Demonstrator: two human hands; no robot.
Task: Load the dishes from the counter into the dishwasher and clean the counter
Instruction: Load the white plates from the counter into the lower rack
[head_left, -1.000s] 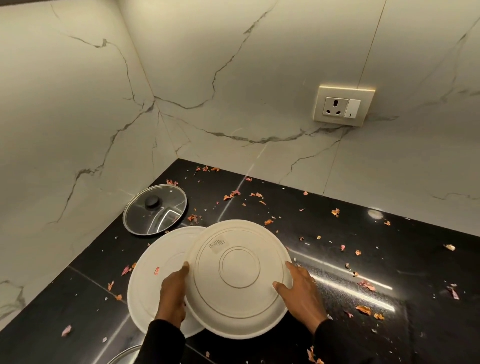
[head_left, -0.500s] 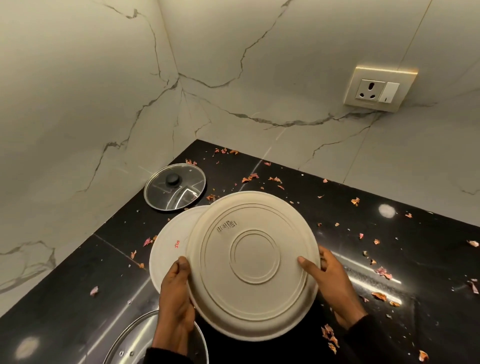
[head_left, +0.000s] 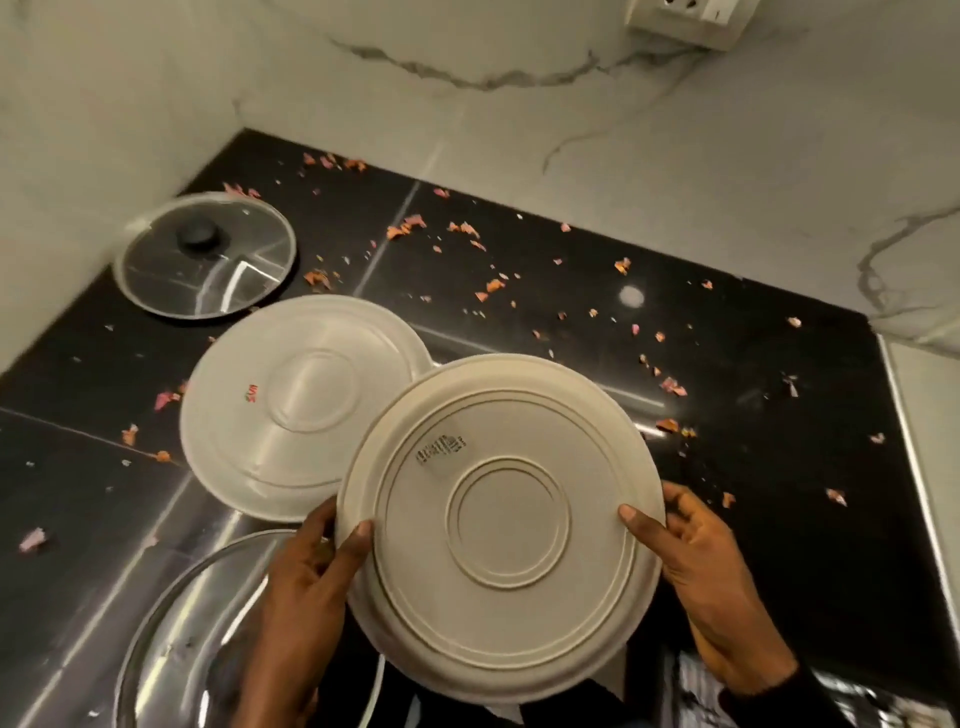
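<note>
I hold a cream plate (head_left: 501, 525) upside down above the black counter (head_left: 753, 374), its ringed underside facing me. My left hand (head_left: 306, 587) grips its left rim with the thumb on top. My right hand (head_left: 696, 566) grips the right rim the same way. A second white plate (head_left: 291, 405), also upside down and with a small red mark, lies on the counter just behind and to the left. A small glass lid (head_left: 205, 254) with a black knob lies in the far left corner. A larger glass lid (head_left: 192, 629) lies at the near left, partly under my left arm.
Orange-pink dry flakes (head_left: 493, 286) are scattered over the counter, thickest near the back wall. Marble walls close the left and back sides. A wall socket (head_left: 685, 15) sits at the top right. The counter's right edge (head_left: 914, 467) has a metal strip.
The plate in my hands has come off the second plate and moved right and toward me. The second plate now lies fully exposed. The view has tilted down and the larger lid shows more.
</note>
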